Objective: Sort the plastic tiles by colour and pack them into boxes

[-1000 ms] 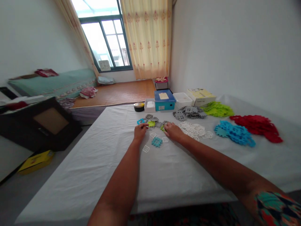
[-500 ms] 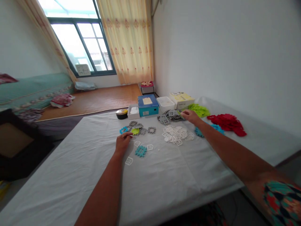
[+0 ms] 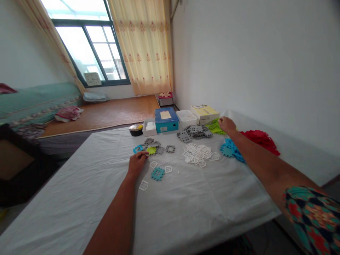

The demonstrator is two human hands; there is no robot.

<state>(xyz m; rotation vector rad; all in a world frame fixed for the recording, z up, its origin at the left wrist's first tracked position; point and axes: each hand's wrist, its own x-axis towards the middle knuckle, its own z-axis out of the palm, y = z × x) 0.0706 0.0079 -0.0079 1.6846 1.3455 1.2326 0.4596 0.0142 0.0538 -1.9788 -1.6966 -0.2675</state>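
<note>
My left hand (image 3: 137, 163) rests on the white table cloth (image 3: 186, 205), fingers curled, its fingertips touching a joined cluster of grey, blue and lime puzzle tiles (image 3: 155, 148). My right hand (image 3: 226, 124) reaches far right onto the lime green tile pile (image 3: 214, 127), fingers bent over the tiles; whether it grips one is hidden. Between the hands lie a grey tile pile (image 3: 195, 131) and a heap of small white square pieces (image 3: 199, 153). A loose blue tile (image 3: 157, 173) lies near my left hand.
A blue tile pile (image 3: 230, 149) and a red tile pile (image 3: 259, 140) lie under and beyond my right arm. Boxes line the table's far edge: a blue box (image 3: 166, 119), a white tub (image 3: 187, 118), a yellow box (image 3: 204, 112), a black tin (image 3: 135, 129).
My right hand left the tile cluster and moved right, past the grey pile onto the lime green pile. The left hand stayed by the cluster. The view swung right.
</note>
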